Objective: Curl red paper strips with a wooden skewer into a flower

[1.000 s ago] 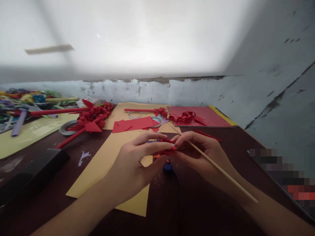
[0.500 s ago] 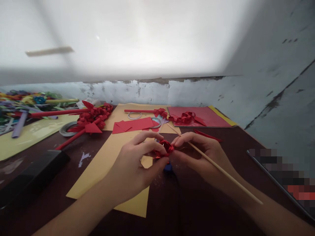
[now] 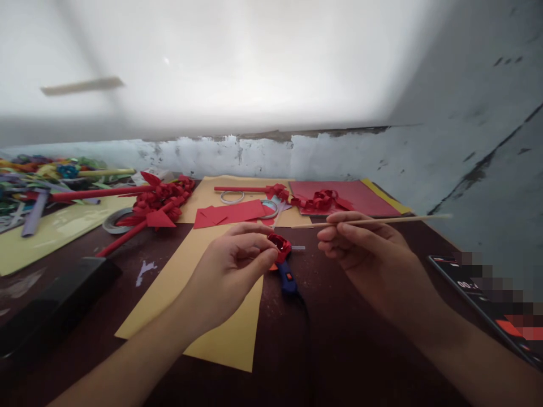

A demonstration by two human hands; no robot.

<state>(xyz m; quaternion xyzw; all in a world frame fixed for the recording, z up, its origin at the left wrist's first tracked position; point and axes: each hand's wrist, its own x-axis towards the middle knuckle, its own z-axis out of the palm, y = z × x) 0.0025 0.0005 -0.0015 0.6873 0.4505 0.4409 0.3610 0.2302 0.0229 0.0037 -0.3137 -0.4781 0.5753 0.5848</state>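
My left hand (image 3: 237, 271) pinches a small curled red paper flower (image 3: 280, 245) between thumb and fingers, over the table's middle. In my right hand (image 3: 365, 243), a thin wooden stick (image 3: 407, 219) is gripped between thumb and fingers, lying nearly level and apart from the flower. Below and behind the flower lies a blue glue gun (image 3: 288, 278) with an orange switch; a pale glue stick (image 3: 298, 247) shows beside it. The flower hides part of the gun. Under my left hand is a sheet of yellow paper (image 3: 229, 350).
Red paper flowers on stems (image 3: 161, 203) lie left, by a tape roll (image 3: 113, 221). Red paper pieces (image 3: 237, 212) and a red folder (image 3: 352, 198) sit behind. A black box (image 3: 63, 299) stands front left, a phone (image 3: 462, 282) right. Colourful paper scraps (image 3: 46, 175) pile far left.
My right hand has drawn away from the flower to the right, and the stick has swung from slanting to nearly level. The glue gun now shows more. My left hand keeps the flower.
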